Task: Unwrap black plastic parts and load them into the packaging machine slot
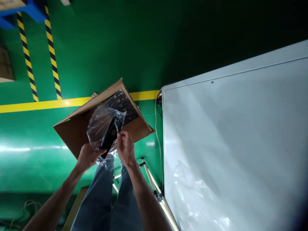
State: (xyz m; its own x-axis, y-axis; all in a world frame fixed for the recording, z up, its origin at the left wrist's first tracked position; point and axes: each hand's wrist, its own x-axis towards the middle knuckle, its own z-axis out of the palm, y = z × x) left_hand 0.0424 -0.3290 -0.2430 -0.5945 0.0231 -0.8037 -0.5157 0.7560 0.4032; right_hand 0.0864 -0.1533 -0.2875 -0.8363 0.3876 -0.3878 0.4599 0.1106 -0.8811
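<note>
Over an open cardboard box (74,128), a black flat part (109,138) hangs between my hands, partly inside a clear plastic bag (98,123). My left hand (89,156) is closed on the lower end of the black part, with its thumb across it. Pinched at the bag's right edge is my right hand (125,146), its fingers bent together. Inside the box, dark parts (124,104) lie in rows under clear plastic at the upper right. The bag hides some of the box's inside.
A large white surface (216,128) fills the right side, with clear plastic sheeting (192,199) on it. A cable (157,138) runs along its left edge. Pale tubes with black joints (154,183) stand near my legs. Another cardboard box (5,65) is at far left.
</note>
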